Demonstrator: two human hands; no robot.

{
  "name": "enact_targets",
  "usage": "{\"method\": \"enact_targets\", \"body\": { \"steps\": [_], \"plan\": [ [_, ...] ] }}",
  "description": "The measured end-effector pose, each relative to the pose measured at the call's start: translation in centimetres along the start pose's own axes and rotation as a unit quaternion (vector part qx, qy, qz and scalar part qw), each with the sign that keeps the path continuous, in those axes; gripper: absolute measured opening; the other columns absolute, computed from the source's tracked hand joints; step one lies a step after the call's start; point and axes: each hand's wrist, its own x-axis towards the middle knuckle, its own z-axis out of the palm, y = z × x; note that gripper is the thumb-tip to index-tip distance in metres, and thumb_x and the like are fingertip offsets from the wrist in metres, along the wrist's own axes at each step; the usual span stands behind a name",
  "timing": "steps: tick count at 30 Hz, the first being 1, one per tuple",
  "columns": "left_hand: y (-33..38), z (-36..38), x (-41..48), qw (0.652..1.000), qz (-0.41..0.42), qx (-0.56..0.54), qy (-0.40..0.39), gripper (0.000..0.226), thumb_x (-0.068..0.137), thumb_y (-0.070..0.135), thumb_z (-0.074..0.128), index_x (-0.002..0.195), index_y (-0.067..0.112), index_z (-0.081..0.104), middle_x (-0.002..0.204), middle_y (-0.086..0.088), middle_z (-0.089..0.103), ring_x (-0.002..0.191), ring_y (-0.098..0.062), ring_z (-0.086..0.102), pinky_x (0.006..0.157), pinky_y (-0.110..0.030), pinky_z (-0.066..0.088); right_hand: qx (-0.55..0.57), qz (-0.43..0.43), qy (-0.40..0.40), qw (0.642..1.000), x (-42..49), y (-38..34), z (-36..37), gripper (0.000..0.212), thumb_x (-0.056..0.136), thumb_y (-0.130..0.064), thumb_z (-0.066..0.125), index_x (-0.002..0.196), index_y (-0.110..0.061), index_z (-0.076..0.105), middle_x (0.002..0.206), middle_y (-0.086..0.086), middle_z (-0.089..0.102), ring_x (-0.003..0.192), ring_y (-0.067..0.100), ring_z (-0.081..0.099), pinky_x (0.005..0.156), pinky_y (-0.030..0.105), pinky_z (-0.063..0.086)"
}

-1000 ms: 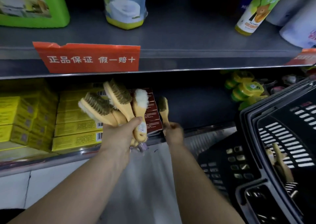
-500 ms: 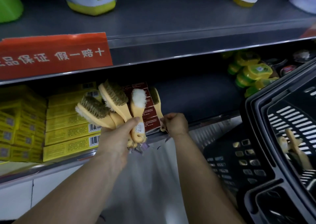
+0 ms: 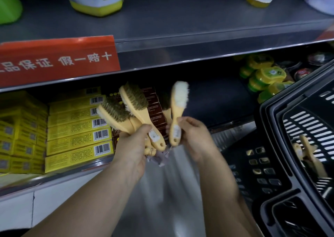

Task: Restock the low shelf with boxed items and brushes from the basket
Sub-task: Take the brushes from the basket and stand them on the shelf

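Wooden brown-bristle brushes [image 3: 134, 102] in the tight-curled left hand [image 3: 131, 149], white-bristle brush [image 3: 179, 99] in a pinch of the right hand [image 3: 196, 137].

At the frame's left you see a red sign [image 3: 57, 61] on the shelf edge [image 3: 180, 46], reading "品保证 假一赔十". The yellow boxes [image 3: 77, 140] carry barcodes; their digits and the stickers on the brushes [image 3: 133, 101] are unreadable.

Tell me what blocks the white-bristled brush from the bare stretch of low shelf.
Nothing visible does. The right hand holds the white-bristled brush just in front of the bare stretch of the low shelf, right of the brown boxes. The left hand and its brushes sit off to the left.
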Motion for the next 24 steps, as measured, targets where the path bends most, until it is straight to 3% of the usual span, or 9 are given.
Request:
{"method": "enact_targets", "body": {
  "steps": [2, 4, 7, 9, 14, 16, 20, 22, 24],
  "plan": [
    [0.0, -0.1, 0.3, 1.0, -0.009, 0.009, 0.003, 0.011, 0.082, 0.006, 0.061, 0.089, 0.008, 0.053, 0.049, -0.008, 0.059, 0.032, -0.017, 0.048, 0.033, -0.018, 0.032, -0.063, 0.013, 0.068, 0.996, 1.8, 0.3, -1.3, 0.021, 0.096, -0.012, 0.046, 0.081, -0.017, 0.059, 0.076, 0.003, 0.072, 0.073, 0.017, 0.067, 0.067, 0.033, 0.053],
    [0.0, -0.3, 0.5, 1.0, -0.021, 0.014, -0.001, 0.01, 0.082, 0.004, 0.059, 0.09, 0.007, 0.054, 0.058, -0.01, 0.058, 0.042, -0.02, 0.045, 0.036, -0.019, 0.031, -0.153, 0.033, 0.109, 0.982, 3.7, 0.7, -2.0, 0.024, 0.093, -0.005, 0.041, 0.08, -0.02, 0.056, 0.082, 0.006, 0.066, 0.08, 0.021, 0.063, 0.076, 0.037, 0.051],
    [0.0, -0.4, 0.6, 0.999, -0.038, 0.014, -0.01, 0.01, 0.084, 0.002, 0.058, 0.081, 0.009, 0.052, 0.059, -0.013, 0.058, 0.042, -0.023, 0.051, 0.043, -0.023, 0.036, -0.227, 0.033, 0.11, 0.967, 6.1, 1.5, -1.8, 0.025, 0.09, -0.001, 0.037, 0.093, -0.01, 0.06, 0.083, 0.008, 0.059, 0.071, 0.018, 0.054, 0.062, 0.027, 0.043],
    [0.1, -0.4, 0.6, 0.999, -0.043, 0.009, -0.017, 0.01, 0.085, 0.001, 0.059, 0.084, 0.008, 0.052, 0.06, -0.014, 0.06, 0.034, -0.022, 0.054, 0.036, -0.021, 0.04, -0.236, 0.017, 0.112, 0.965, 7.0, 1.9, -1.3, 0.026, 0.091, -0.002, 0.039, 0.097, -0.01, 0.063, 0.083, 0.006, 0.06, 0.069, 0.016, 0.053, 0.057, 0.024, 0.04],
    [0.0, -0.7, 1.1, 0.998, -0.046, 0.019, -0.03, 0.021, 0.086, 0.004, 0.063, 0.106, 0.005, 0.055, 0.085, -0.018, 0.061, 0.059, -0.026, 0.055, 0.044, -0.024, 0.04, -0.223, -0.015, 0.146, 0.964, 8.2, 3.5, -0.6, 0.023, 0.091, -0.002, 0.048, 0.101, -0.009, 0.068, 0.074, -0.001, 0.062, 0.074, 0.017, 0.058, 0.07, 0.029, 0.048],
    [-0.1, -0.7, 1.3, 0.998, -0.051, 0.015, -0.035, 0.026, 0.086, 0.004, 0.063, 0.111, 0.0, 0.055, 0.092, -0.021, 0.058, 0.072, -0.028, 0.048, 0.051, -0.029, 0.034, -0.226, -0.028, 0.151, 0.962, 8.5, 3.9, -0.6, 0.023, 0.091, -0.001, 0.048, 0.1, -0.003, 0.069, 0.08, 0.008, 0.066, 0.076, 0.02, 0.059, 0.074, 0.035, 0.051],
    [-0.2, -0.7, 1.5, 0.998, -0.056, 0.016, -0.035, 0.031, 0.086, 0.005, 0.064, 0.115, -0.003, 0.056, 0.09, -0.02, 0.057, 0.062, -0.022, 0.044, 0.043, -0.025, 0.03, -0.298, -0.045, 0.166, 0.939, 7.7, 3.6, -0.8, 0.026, 0.096, -0.013, 0.048, 0.116, -0.007, 0.063, 0.119, 0.018, 0.058, 0.102, 0.029, 0.058, 0.091, 0.037, 0.048],
    [-0.1, -0.8, 1.4, 0.997, -0.06, 0.014, -0.038, 0.032, 0.084, 0.005, 0.066, 0.114, 0.0, 0.058, 0.092, -0.02, 0.06, 0.048, -0.02, 0.049, 0.037, -0.018, 0.033, -0.291, -0.104, 0.175, 0.935, 5.6, 2.8, -0.5, 0.024, 0.098, -0.021, 0.046, 0.108, -0.011, 0.065, 0.114, 0.014, 0.061, 0.098, 0.023, 0.059, 0.082, 0.028, 0.047],
    [0.1, -0.8, 1.3, 0.997, -0.062, 0.004, -0.046, 0.029, 0.083, 0.006, 0.067, 0.111, 0.005, 0.058, 0.088, -0.017, 0.064, 0.034, -0.018, 0.054, 0.032, -0.017, 0.038, -0.185, -0.115, 0.095, 0.971, 2.7, 1.9, 0.4, 0.026, 0.096, -0.03, 0.049, 0.087, -0.02, 0.071, 0.09, 0.0, 0.07, 0.083, 0.01, 0.063, 0.069, 0.021, 0.048]
  ]
}}
